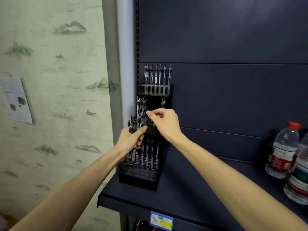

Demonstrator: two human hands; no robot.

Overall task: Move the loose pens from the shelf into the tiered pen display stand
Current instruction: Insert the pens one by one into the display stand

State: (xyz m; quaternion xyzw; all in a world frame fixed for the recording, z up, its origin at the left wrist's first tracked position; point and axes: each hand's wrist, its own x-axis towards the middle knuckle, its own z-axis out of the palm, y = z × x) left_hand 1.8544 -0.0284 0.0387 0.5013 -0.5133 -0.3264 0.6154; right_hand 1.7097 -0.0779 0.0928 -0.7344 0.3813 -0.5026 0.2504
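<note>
- Left hand (131,139) is gripping a bunch of pens (134,129), fingers curled round the barrels, thumb pressing across them, just in front of the pen display stand (138,179).
- Right hand (164,121) is pinching a single pen (143,112) between thumb and forefinger at the stand's middle tier; other fingers curled in.
- Stand is sitting at the left end of the shelf (191,189); top tier is holding six pens upright.
- Water bottles (281,150) are standing well apart, far right.

The tall black tiered pen stand (150,129) looks like shiny see-through plastic; the clear plastic pens (158,74) in it shine too; the dark blue metal shelf (191,189) looks smooth and matt; the clear plastic water bottles (283,150) look glossy.
</note>
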